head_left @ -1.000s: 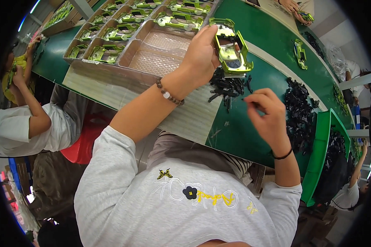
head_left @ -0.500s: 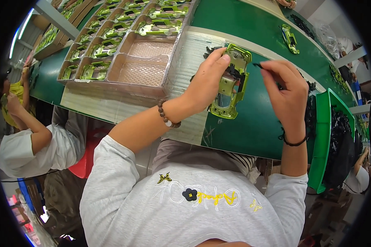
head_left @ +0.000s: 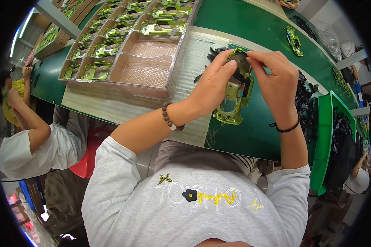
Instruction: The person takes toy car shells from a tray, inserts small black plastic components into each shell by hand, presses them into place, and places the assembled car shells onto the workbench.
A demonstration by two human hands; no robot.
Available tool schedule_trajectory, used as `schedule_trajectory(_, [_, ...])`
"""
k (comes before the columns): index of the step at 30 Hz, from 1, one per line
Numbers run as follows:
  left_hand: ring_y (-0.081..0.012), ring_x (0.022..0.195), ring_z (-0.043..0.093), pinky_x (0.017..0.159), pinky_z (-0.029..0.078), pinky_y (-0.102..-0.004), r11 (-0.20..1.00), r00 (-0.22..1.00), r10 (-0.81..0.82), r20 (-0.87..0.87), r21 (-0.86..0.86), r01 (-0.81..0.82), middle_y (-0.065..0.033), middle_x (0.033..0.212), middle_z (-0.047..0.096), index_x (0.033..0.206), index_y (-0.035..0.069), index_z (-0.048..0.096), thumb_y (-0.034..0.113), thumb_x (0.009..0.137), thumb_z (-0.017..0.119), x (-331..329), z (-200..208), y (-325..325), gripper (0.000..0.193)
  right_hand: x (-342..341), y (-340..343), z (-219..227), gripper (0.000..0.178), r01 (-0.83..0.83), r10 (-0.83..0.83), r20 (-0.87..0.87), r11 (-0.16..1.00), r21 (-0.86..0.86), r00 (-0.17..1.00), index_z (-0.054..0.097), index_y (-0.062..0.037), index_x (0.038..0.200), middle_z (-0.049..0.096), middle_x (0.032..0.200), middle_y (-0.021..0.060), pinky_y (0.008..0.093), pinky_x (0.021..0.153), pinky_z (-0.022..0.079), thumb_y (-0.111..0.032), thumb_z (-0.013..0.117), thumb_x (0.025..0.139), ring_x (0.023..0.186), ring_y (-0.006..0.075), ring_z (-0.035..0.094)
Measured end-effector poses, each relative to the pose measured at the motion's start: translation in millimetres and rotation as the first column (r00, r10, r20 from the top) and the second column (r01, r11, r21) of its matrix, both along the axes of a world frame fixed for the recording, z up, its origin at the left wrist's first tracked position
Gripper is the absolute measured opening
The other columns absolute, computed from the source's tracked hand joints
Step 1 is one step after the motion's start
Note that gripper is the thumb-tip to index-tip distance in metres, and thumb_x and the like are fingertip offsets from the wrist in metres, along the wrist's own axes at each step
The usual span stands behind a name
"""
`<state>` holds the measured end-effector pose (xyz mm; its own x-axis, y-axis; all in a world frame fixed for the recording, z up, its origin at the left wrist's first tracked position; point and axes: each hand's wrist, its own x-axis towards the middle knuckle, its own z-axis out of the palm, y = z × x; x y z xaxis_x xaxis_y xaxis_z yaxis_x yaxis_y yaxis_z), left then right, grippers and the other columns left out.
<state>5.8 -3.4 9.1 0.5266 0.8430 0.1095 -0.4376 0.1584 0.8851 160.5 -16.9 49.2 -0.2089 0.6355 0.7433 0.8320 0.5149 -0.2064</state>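
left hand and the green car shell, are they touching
Touching: the head view shows the left hand gripping the green car shell, its thumb lying over the shell's edge.

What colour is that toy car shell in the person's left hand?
The toy car shell is shiny yellow-green; it shows best in the head view.

Over there on the bench [head_left: 259, 140], a tray [head_left: 142, 89] of shells [head_left: 163, 27] lies left, a heap of parts [head_left: 306, 105] right, one held shell [head_left: 232, 91] between, and a bin [head_left: 325, 142] beyond the heap.
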Motion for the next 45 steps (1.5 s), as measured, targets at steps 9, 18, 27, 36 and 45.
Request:
schedule_trajectory(9, [-0.0086,0.088,0.052,0.075,0.049,-0.0248,0.996,1.0,0.028,-0.012,0.084,-0.027,-0.0046,0.1,0.054,0.126,0.003,0.041,0.022,0.097,0.04,3.9,-4.3,-2.1,0.035,1.7,-1.7,2.8,0.012,-0.012,0.012,0.008,1.0,-0.012,1.0,0.066,-0.0043,0.082,0.065,0.074,0.009,0.0333,0.062,0.048,-0.002,0.068,0.07,0.07,0.0258,0.06])
schedule_trajectory(18, [-0.0115,0.081,0.056,0.071,0.049,-0.0267,0.967,0.983,-0.031,-0.184,0.243,0.076,-0.0053,0.095,0.059,0.123,0.002,0.048,0.023,0.095,0.043,-0.2,-2.9,6.6,0.035,31.6,15.8,27.8,0.024,-0.274,0.128,-0.278,0.764,-0.585,0.952,0.066,0.0004,0.092,0.066,0.076,0.0116,0.0288,0.063,0.049,0.0,0.065,0.068,0.07,0.0204,0.063])
schedule_trajectory(27, [-0.0324,0.086,0.062,0.071,0.05,-0.0443,0.381,0.114,0.897,-0.428,0.877,0.293,-0.0153,0.09,0.065,0.104,0.006,0.062,0.021,0.089,0.048,-111.1,32.3,112.7,0.025,127.6,107.3,-21.5,0.034,-0.291,-0.408,-0.564,0.561,-0.775,0.718,0.059,0.0067,0.108,0.064,0.094,0.0109,0.0258,0.073,0.052,0.005,0.066,0.075,0.082,0.0154,0.062])
schedule_trajectory(36, [-0.0326,0.095,0.054,0.084,0.043,-0.0404,0.395,0.369,0.763,-0.531,0.834,0.385,-0.0145,0.096,0.058,0.104,0.005,0.057,0.0,0.077,0.058,-138.6,13.0,150.4,0.028,176.1,233.2,-101.5,0.021,-0.367,-0.602,-0.789,0.766,-0.528,-0.123,0.05,0.0083,0.099,0.058,0.102,0.0181,0.0303,0.078,0.055,0.005,0.06,0.081,0.095,0.025,0.058])
schedule_trajectory(45, [-0.0262,0.1,0.048,0.102,0.017,-0.0582,0.26,0.546,0.752,-0.369,0.928,0.268,-0.0029,0.086,0.053,0.091,0.014,0.06,-0.006,0.069,0.057,-68.8,50.8,58.3,0.03,125.9,99.5,-54.8,0.026,0.147,-0.279,-0.183,0.841,-0.521,0.943,0.067,-0.0048,0.097,0.064,0.085,0.0037,0.0278,0.066,0.051,-0.028,0.064,0.085,0.067,0.017,0.06])
